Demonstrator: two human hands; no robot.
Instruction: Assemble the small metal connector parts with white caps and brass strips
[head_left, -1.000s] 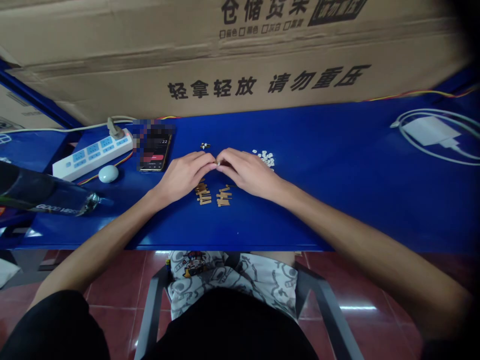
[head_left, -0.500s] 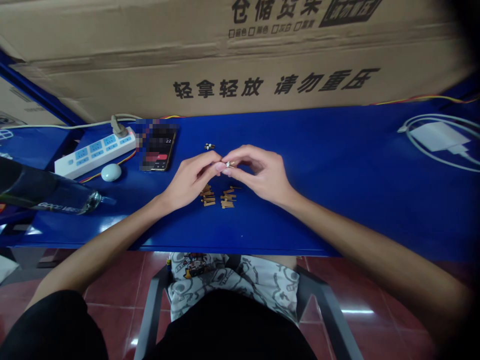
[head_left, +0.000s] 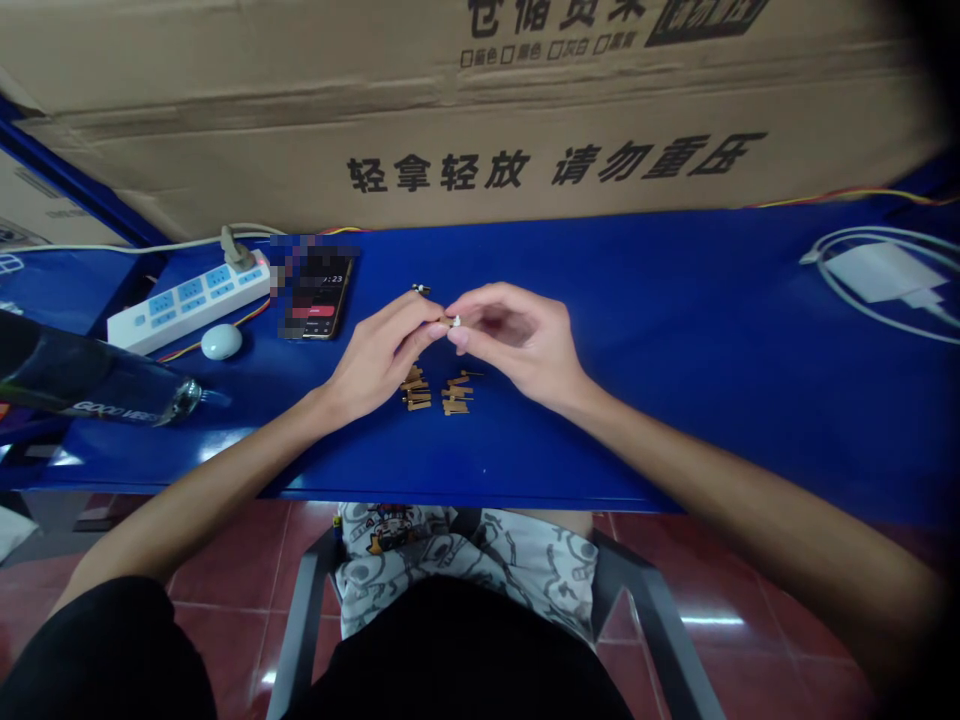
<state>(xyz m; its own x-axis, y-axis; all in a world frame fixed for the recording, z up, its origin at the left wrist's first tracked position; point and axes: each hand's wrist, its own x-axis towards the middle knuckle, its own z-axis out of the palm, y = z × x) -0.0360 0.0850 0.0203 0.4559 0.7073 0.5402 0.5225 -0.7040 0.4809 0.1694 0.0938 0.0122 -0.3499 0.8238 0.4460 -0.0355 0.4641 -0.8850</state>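
Note:
Between my two hands, above the blue table, is a small brass-and-white part, too small to make out in detail. The thumb and fingertips of my left hand pinch its brass end. My right hand closes thumb and fingers at the white end. Below the hands lie two small groups of brass pieces, a left group partly covered by my left hand and a right group. Behind my left fingers rests another small part with white and dark bits.
A phone, a white power strip and a pale rounded object lie on the left. A dark bottle lies farther left. A white charger with cable is at right. Cardboard boxes stand behind.
The held part has turned: its brass end pointed right before, and now the white end faces right. My hands have stayed nearly in place, with small finger shifts.

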